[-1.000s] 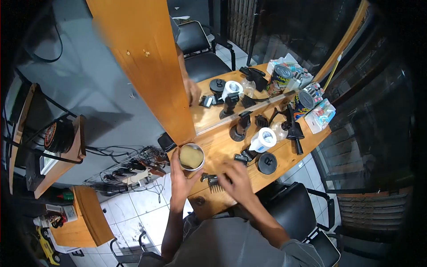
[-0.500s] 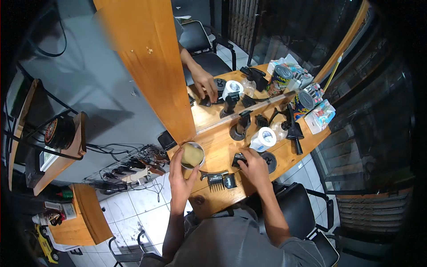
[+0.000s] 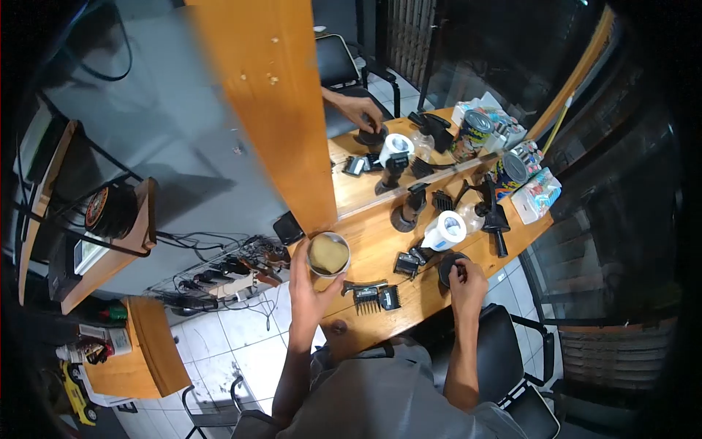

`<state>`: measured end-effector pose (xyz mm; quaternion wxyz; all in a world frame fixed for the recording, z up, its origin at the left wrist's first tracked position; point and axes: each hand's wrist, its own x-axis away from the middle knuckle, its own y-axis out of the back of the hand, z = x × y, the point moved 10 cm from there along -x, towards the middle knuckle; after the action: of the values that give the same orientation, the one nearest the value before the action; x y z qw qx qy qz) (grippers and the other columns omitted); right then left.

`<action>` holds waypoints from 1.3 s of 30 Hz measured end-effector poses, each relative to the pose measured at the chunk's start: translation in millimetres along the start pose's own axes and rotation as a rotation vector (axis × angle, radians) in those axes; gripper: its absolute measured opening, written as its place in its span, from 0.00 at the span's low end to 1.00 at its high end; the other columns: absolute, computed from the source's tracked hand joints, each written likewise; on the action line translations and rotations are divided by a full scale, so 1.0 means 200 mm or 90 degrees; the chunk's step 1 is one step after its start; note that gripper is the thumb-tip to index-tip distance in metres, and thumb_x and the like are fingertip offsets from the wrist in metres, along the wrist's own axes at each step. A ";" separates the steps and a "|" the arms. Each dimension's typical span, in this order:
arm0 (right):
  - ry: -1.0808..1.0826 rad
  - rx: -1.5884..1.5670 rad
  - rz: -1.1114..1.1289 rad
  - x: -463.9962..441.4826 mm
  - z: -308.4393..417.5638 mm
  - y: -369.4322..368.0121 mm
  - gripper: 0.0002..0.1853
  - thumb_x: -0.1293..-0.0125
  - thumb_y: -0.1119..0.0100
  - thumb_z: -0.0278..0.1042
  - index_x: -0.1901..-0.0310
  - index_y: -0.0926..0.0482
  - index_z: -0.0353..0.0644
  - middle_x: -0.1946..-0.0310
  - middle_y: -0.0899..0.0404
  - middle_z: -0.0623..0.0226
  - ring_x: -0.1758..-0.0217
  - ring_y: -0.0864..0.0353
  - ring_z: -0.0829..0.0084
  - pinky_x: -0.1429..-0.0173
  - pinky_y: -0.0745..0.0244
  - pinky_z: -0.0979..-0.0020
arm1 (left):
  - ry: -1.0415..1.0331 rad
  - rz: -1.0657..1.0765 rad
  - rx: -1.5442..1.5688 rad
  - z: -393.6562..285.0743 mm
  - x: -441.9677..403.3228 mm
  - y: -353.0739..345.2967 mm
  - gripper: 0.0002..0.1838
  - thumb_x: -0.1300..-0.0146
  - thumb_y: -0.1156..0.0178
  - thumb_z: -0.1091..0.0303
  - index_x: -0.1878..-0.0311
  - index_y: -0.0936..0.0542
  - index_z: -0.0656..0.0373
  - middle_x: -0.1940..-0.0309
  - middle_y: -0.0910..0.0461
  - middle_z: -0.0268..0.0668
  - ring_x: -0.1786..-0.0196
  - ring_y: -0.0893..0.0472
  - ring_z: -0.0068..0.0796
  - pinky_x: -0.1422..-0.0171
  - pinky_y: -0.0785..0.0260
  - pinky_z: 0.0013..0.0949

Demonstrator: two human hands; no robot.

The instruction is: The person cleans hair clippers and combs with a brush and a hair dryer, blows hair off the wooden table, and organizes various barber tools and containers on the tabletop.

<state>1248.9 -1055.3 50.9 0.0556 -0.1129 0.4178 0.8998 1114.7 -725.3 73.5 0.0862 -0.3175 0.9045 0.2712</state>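
My left hand (image 3: 308, 291) curls around the near left side of a round white-rimmed tub (image 3: 348, 263) at the table's left end. A tan, sponge-like pad (image 3: 327, 253) sits inside it. My right hand (image 3: 468, 284) pinches the edge of a round black disc, lid-like (image 3: 445, 269), at the table's front right. Between the hands lie black clipper guards (image 3: 367, 298), one with long teeth. Further back, more small black guards (image 3: 406, 264) rest beside a white, round-topped container (image 3: 444, 231).
Behind stand a dark neck brush (image 3: 409, 209), a spray bottle (image 3: 475, 216), a tin can (image 3: 510, 173) and a white pack (image 3: 537, 195). A mirror (image 3: 409, 80) rises along the table's back. A black chair (image 3: 486, 340) is at front right; cables (image 3: 219, 271) hang at left.
My right hand has moved right, leaving the small black clipper guard beside the white container, and has taken hold of the black disc. My left hand stays at the tub. The view has shifted slightly.
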 end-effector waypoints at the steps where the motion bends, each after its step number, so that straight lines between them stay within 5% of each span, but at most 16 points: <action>1: 0.009 -0.032 0.005 0.00 0.08 0.04 0.10 0.40 0.32 0.28 0.58 0.16 0.34 0.70 0.19 0.55 0.74 0.20 0.60 0.66 0.24 0.65 | -0.004 0.000 -0.007 0.00 0.00 0.00 0.47 0.53 0.24 0.76 0.28 0.37 0.61 0.32 0.34 0.50 0.32 0.28 0.46 0.35 0.23 0.42; 4: 0.113 -0.217 0.103 0.03 0.48 0.00 0.10 0.39 0.33 0.27 0.56 0.16 0.36 0.68 0.18 0.55 0.71 0.18 0.61 0.64 0.23 0.66 | -0.017 -0.012 -0.027 0.01 0.00 0.02 0.47 0.53 0.23 0.75 0.29 0.36 0.62 0.33 0.32 0.50 0.33 0.28 0.48 0.34 0.26 0.43; 6: 0.243 -0.255 0.179 0.06 0.74 -0.12 0.11 0.39 0.31 0.26 0.54 0.16 0.35 0.67 0.17 0.59 0.69 0.17 0.70 0.66 0.23 0.71 | -0.031 -0.015 -0.033 0.02 0.00 0.02 0.47 0.53 0.22 0.74 0.29 0.35 0.62 0.33 0.31 0.51 0.33 0.28 0.48 0.33 0.28 0.44; 8: 0.275 -0.271 0.247 0.07 0.97 -0.22 0.11 0.38 0.33 0.28 0.54 0.16 0.38 0.64 0.18 0.54 0.65 0.17 0.56 0.60 0.22 0.64 | -0.037 -0.018 -0.018 0.01 -0.01 0.03 0.47 0.54 0.21 0.72 0.30 0.35 0.63 0.35 0.29 0.52 0.33 0.27 0.50 0.32 0.31 0.44; 10: 0.385 -0.305 0.207 0.09 1.14 -0.30 0.13 0.41 0.30 0.26 0.54 0.15 0.38 0.66 0.18 0.56 0.69 0.18 0.59 0.65 0.22 0.67 | -0.042 -0.021 -0.013 0.02 0.00 0.04 0.47 0.55 0.21 0.72 0.30 0.35 0.64 0.35 0.29 0.52 0.34 0.27 0.50 0.32 0.31 0.44; 12: 0.429 -0.272 0.224 0.11 1.23 -0.40 0.12 0.41 0.32 0.26 0.55 0.16 0.37 0.66 0.19 0.54 0.66 0.18 0.53 0.61 0.21 0.62 | -0.038 -0.032 -0.029 0.04 0.01 0.05 0.49 0.56 0.20 0.71 0.30 0.36 0.65 0.36 0.29 0.53 0.34 0.27 0.52 0.32 0.32 0.45; 18: 0.436 -0.247 0.285 0.15 1.29 -0.44 0.19 0.41 0.30 0.31 0.49 0.19 0.36 0.60 0.21 0.50 0.62 0.17 0.49 0.57 0.20 0.59 | -0.059 -0.015 -0.066 -0.01 -0.01 0.08 0.49 0.57 0.21 0.70 0.30 0.36 0.65 0.35 0.30 0.53 0.34 0.27 0.51 0.30 0.34 0.45; 24: 0.078 -0.356 0.011 -0.13 0.81 -0.23 0.12 0.36 0.33 0.28 0.54 0.23 0.36 0.59 0.23 0.62 0.68 0.22 0.73 0.65 0.26 0.73 | -0.071 -0.004 -0.046 -0.05 -0.03 0.09 0.47 0.57 0.21 0.71 0.31 0.34 0.64 0.33 0.34 0.55 0.32 0.31 0.55 0.28 0.36 0.46; 27: 0.012 -0.453 0.002 -0.13 0.62 -0.24 0.13 0.37 0.33 0.27 0.53 0.25 0.37 0.61 0.25 0.66 0.69 0.25 0.76 0.67 0.29 0.75 | -0.071 -0.021 -0.059 -0.12 -0.03 0.11 0.48 0.56 0.21 0.70 0.31 0.35 0.64 0.32 0.36 0.55 0.29 0.34 0.55 0.27 0.38 0.48; 30: 0.097 -0.350 -0.151 -0.14 0.44 -0.08 0.15 0.38 0.33 0.26 0.52 0.26 0.38 0.62 0.26 0.66 0.66 0.26 0.77 0.64 0.29 0.75 | -0.072 -0.032 -0.051 -0.16 0.00 0.12 0.48 0.55 0.22 0.68 0.30 0.36 0.65 0.30 0.38 0.55 0.28 0.36 0.53 0.25 0.42 0.48; 33: 0.079 -0.169 -0.367 -0.22 0.21 0.16 0.18 0.39 0.31 0.30 0.50 0.25 0.36 0.57 0.23 0.62 0.60 0.25 0.67 0.52 0.29 0.66 | -0.117 -0.064 -0.043 -0.20 0.05 0.11 0.48 0.55 0.23 0.69 0.30 0.37 0.66 0.29 0.40 0.56 0.27 0.37 0.55 0.25 0.44 0.49; 36: 0.151 -0.094 -0.405 -0.37 0.21 0.28 0.21 0.38 0.32 0.32 0.45 0.24 0.35 0.57 0.21 0.58 0.60 0.23 0.61 0.50 0.29 0.61 | -0.168 -0.076 -0.023 -0.27 0.09 0.06 0.48 0.55 0.23 0.69 0.30 0.37 0.66 0.29 0.41 0.57 0.27 0.38 0.56 0.24 0.45 0.49; 39: 0.091 -0.062 -0.216 -0.54 0.06 0.16 0.19 0.35 0.35 0.33 0.44 0.22 0.35 0.58 0.19 0.55 0.58 0.21 0.59 0.50 0.28 0.60 | -0.139 -0.081 -0.068 -0.29 0.06 0.01 0.49 0.54 0.23 0.69 0.29 0.40 0.66 0.29 0.42 0.57 0.27 0.39 0.56 0.24 0.45 0.50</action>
<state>1345.6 -1067.2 108.6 0.1713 -0.2479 0.3518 0.8863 1105.3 -762.0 118.8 0.1842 -0.3467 0.8523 0.3457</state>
